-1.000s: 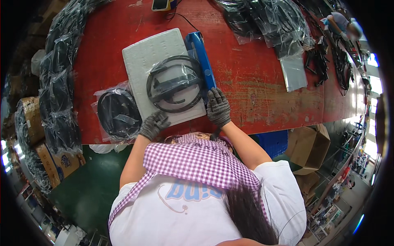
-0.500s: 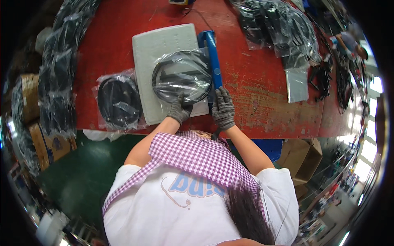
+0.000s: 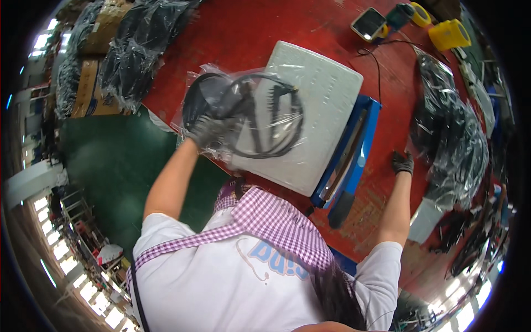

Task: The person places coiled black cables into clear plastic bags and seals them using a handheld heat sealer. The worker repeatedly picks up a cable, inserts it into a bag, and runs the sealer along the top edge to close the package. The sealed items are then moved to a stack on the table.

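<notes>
My left hand [image 3: 209, 131], in a grey glove and blurred by motion, grips the lower left of a clear plastic bag [image 3: 287, 130] holding a coiled black cable and a dark comb-like part. This bag lies across the left side of a pale foam board [image 3: 326, 72] and overlaps another bagged black coil [image 3: 194, 99]. My gloved right hand [image 3: 402, 162] reaches out to the right over the red table, fingers apart and holding nothing. It is near a heap of bagged black coils [image 3: 437, 110]. Between my hands, along the board's right edge, stands a blue bag sealer [image 3: 362, 146].
The red table [image 3: 232, 33] carries a phone-like device [image 3: 369, 24] and yellow tape rolls [image 3: 449, 35] at the far right. A dark cord [image 3: 379, 72] runs behind the sealer. More bagged coils [image 3: 138, 50] are piled at the far left beside a cardboard box [image 3: 88, 88].
The bagged cable has shifted left with my left hand, onto the other bagged coil. My right hand has left the sealer and moved right. The whole view has turned.
</notes>
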The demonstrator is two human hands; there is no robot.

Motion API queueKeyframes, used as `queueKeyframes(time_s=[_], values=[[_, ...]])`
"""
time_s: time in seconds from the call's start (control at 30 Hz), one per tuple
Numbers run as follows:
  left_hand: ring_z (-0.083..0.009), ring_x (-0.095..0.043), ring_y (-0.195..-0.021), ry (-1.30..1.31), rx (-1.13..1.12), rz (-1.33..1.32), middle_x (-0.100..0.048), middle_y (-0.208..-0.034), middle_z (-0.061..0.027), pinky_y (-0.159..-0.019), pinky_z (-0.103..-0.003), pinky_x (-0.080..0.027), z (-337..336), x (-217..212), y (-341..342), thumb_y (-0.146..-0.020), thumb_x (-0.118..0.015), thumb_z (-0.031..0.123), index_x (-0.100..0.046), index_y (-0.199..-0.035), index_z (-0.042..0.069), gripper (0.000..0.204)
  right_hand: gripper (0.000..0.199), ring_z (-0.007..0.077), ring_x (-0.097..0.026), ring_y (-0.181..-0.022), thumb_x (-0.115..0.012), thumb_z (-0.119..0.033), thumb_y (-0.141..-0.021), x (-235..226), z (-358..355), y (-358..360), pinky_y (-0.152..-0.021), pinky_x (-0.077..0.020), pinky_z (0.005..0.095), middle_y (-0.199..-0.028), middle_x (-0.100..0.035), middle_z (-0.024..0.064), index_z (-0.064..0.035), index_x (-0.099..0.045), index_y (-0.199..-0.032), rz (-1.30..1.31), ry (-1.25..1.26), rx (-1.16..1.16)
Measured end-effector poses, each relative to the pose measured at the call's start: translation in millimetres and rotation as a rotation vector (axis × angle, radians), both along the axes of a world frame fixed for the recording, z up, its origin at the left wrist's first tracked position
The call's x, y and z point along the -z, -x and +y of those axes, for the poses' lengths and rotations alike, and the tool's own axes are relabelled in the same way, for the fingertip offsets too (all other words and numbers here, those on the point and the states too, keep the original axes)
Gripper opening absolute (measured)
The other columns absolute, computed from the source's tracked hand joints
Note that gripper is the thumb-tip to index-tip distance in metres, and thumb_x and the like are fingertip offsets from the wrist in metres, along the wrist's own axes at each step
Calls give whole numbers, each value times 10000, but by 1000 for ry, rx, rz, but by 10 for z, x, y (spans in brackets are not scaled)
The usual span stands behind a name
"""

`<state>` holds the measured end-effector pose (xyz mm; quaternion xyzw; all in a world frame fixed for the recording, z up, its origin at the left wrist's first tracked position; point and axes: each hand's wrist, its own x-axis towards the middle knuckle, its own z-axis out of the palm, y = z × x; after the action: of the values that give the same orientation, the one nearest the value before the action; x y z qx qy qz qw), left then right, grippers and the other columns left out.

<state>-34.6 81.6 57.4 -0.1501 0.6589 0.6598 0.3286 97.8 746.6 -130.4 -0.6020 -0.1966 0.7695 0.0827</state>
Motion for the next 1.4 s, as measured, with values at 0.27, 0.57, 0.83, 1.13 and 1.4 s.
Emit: queueKeyframes(time_s=[0.27, 0.57, 0.83, 1.13, 1.4], values=[[-151, -547, -777, 945, 383, -116, -586, -893, -88, -724, -277, -435, -1349, -153, 965, -691, -617, 137, -525, -1024, 52, 355, 342, 98, -250, -340, -412, -355, -833, -90, 340, 412, -320, -234, 230, -439, -290, -29, -136, -369, -574, -49, 7, 40], [-283, -487, -990, 1413, 533, 217, -526, -1049, -154, -840, -348, -383, -1334, 271, 930, -705, -561, 194, -436, -1138, 78, 466, 252, 90, -236, -347, -392, -240, -853, -1837, -188, -14, -309, -205, 212, -453, -277, -39, -154, -369, -617, 293, -278, -20], [-122, -551, -786, 130, 440, 458, -584, -863, -61, -720, -242, -455, 166, 281, 184, -764, -562, 115, -546, -1025, 64, 267, 192, 61, -317, -368, -521, -225, -797, -3281, -571, 1, -334, -214, 213, -451, -344, -50, -161, -446, -632, 62, -1023, -200], [-339, -428, -1055, -1075, 381, -947, -456, -1144, -189, -887, -516, -315, 1345, -617, -881, -663, -438, 661, -393, -1166, -13, 841, 148, 47, -351, -376, -559, -202, -783, -5102, -2828, -842, -343, -242, 193, -497, -436, -30, -77, -520, -715, 464, -1138, -852], [-209, -535, -916, -671, 444, -523, -553, -1016, -107, -811, -360, -435, 467, -448, -555, -822, -487, 237, -475, -1099, 13, 356, 65, 117, -491, -823, -576, -71, -760, -4023, -3403, -1511, -664, -437, 256, -882, -475, 33, -9, -560, -762, 619, -668, -1139]])
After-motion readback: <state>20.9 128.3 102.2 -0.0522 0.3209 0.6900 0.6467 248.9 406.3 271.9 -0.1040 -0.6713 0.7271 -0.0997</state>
